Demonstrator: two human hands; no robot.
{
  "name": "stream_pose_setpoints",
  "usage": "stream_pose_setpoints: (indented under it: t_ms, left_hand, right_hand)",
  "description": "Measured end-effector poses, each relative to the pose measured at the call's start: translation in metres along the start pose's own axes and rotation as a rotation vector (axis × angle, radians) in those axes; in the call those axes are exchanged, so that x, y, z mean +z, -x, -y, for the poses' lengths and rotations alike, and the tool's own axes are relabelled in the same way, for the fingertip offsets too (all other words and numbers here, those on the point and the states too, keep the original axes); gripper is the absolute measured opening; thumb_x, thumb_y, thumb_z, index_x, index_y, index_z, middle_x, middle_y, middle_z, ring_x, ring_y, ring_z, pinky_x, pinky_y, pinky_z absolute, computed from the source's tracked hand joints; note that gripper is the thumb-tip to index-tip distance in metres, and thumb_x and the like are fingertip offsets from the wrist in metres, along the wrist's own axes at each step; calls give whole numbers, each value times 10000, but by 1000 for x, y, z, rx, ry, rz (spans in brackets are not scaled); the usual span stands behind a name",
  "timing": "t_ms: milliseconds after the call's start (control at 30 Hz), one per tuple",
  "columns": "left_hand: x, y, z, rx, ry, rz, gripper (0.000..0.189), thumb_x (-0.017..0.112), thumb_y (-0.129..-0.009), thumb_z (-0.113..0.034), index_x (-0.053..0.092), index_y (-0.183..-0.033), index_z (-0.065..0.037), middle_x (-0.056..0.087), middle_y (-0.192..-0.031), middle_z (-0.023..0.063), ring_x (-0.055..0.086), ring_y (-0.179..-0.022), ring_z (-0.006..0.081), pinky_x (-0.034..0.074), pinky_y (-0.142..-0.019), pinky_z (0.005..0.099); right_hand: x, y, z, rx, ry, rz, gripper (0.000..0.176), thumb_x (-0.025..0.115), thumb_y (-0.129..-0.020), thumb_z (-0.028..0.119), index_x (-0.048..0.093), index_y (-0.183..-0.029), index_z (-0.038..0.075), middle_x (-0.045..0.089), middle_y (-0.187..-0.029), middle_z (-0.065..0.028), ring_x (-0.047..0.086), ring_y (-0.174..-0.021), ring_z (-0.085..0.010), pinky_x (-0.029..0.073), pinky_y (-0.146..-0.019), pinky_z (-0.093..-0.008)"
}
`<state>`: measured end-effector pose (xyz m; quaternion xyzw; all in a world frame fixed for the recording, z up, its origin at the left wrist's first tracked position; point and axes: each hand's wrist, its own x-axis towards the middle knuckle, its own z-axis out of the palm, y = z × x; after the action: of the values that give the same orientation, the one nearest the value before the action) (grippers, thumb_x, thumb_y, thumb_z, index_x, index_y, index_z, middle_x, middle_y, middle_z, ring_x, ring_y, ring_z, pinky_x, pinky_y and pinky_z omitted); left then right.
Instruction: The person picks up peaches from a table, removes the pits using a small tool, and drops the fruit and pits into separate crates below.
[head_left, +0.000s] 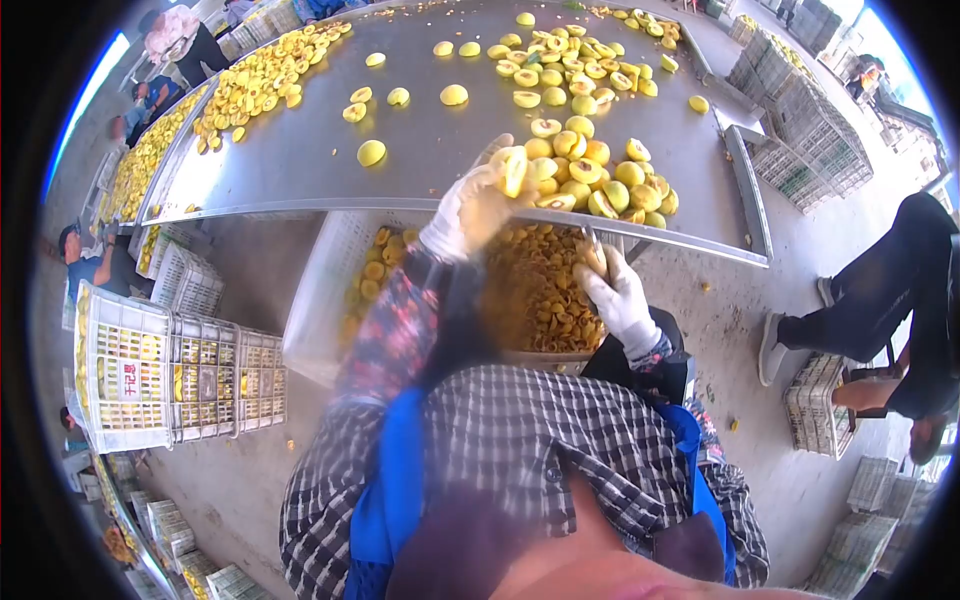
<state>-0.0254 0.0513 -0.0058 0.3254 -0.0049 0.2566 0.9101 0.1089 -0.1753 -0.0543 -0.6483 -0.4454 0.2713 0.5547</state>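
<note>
My left hand [468, 208], in a whitish glove and blurred by motion, is over the front edge of the metal table [420, 165]. Its fingers are closed on a halved yellow peach [512, 170], cut side showing. My right hand [615, 297], also gloved, grips a small tool [592, 252] with a brownish handle and a metal tip pointing up; its exact kind is hard to make out. Just beyond both hands lies a pile of yellow peaches [585, 170]. Beneath them, a container holds brown pits and scraps [545, 285].
A white tub [325, 280] with peach halves stands below the table edge at left. Stacked crates [170, 370] of fruit are further left, more crates [805, 120] at right. Another person's dark-clad legs [860, 300] are at right. More halves [260, 80] lie across the table.
</note>
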Motion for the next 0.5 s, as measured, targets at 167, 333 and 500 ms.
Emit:
stream_pose_setpoints:
  t_ms: [167,333,500]
  left_hand:
    - [47,25,35,4,174,11,584,630,-842,-272,455,-1346,-34,544,-1320,179,547,-1192,337,425,-1032,472]
    - [52,25,44,58,56,6,528,487,-959,-407,453,-1336,-39,552,-1256,142,530,-1179,262,400,-1036,418]
    - [44,16,67,115,-48,-57,527,394,-1018,-436,420,-1350,-28,556,-1226,141,530,-1169,246,398,-1039,374]
  right_hand:
    - [14,-9,30,-115,1,-73,356,531,-965,167,491,-1276,-3,575,-940,-65,567,-830,-212,476,-777,-323]
    - [17,-7,69,-166,322,-126,356,536,-951,159,478,-1256,-16,599,-1005,-219,591,-906,-404,482,-798,-419]
    - [20,-9,68,-160,431,-138,328,544,-939,161,478,-1215,-3,600,-1004,-269,562,-951,-459,470,-811,-469]
